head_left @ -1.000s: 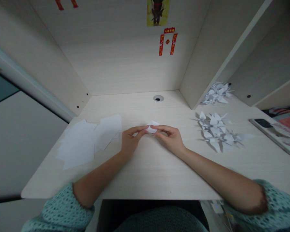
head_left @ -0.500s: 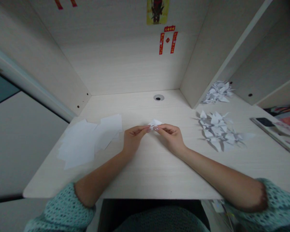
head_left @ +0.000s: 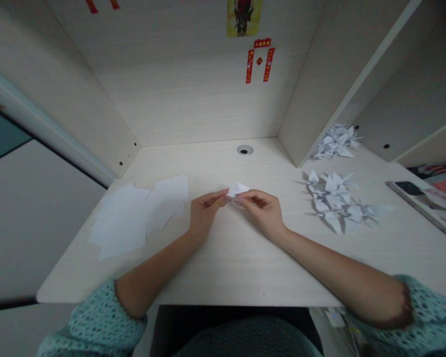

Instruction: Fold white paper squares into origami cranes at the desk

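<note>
A small folded piece of white paper (head_left: 238,188) is held between my two hands above the middle of the desk. My left hand (head_left: 207,208) pinches its left edge between thumb and fingers. On the other side, my right hand (head_left: 263,207) grips the paper's right lower edge with thumb and forefinger. The fingertips almost meet and cover part of the folds. To the right lies a cluster of folded paper cranes (head_left: 334,198), wings and points sticking out. Loose white paper sheets (head_left: 122,220) are spread in an overlapping pile left of my left hand.
A second heap of paper cranes (head_left: 338,141) sits behind the upright divider (head_left: 319,99). At the far right lies a phone (head_left: 423,206). A round cable hole (head_left: 245,149) is set near the desk's back panel. The desk's front edge runs below my forearms.
The folded paper has turned slightly, so more of its white face shows above the fingertips. Both hands stay in nearly the same place, their fingers shifted a little.
</note>
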### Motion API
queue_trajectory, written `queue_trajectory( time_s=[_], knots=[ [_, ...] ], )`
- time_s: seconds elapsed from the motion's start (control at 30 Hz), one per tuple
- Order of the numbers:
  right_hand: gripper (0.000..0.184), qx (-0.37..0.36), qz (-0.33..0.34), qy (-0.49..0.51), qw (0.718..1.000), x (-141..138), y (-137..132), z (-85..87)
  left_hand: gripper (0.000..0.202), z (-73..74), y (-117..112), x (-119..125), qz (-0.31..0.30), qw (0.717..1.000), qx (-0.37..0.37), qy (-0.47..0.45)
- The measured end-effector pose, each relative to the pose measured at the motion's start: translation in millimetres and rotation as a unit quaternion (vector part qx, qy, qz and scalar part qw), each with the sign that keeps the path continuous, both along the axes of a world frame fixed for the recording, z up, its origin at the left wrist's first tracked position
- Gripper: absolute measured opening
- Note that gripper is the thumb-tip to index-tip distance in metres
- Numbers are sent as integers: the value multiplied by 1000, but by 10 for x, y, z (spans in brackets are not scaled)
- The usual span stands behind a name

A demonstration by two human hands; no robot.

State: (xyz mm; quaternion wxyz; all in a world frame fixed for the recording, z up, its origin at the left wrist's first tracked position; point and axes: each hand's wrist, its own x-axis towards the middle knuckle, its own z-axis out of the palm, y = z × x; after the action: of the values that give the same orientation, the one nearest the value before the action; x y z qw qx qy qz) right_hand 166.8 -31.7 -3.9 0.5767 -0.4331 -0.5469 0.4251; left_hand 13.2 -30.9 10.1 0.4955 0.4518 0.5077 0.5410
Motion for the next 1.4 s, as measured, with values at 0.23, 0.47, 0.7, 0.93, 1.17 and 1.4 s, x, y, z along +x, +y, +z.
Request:
queue_trajectory(
  time_s=[0.23,0.47,0.7,0.93,1.17,1.4],
  knots=[
    [13,-28,1,24,999,6,8,7,26,-18,6,1,-4,1000,7,-5],
    [13,-68,25,88,993,-18,10,57,30,-80,28,-2,-13,999,-11,-31],
    [14,-94,24,106,990,-32,17,78,32,-16,-4,31,-15,999,-15,-43],
    [12,-89,18,92,992,-24,22,69,28,-17,-13,21,-24,998,8,-49],
    [17,-87,4,97,991,16,51,24,52,-29,-21,34,-59,998,8,-29],
    [20,-36,2,9,999,50,34,61,46,-42,-13,46,-65,998,18,0]
  ],
)
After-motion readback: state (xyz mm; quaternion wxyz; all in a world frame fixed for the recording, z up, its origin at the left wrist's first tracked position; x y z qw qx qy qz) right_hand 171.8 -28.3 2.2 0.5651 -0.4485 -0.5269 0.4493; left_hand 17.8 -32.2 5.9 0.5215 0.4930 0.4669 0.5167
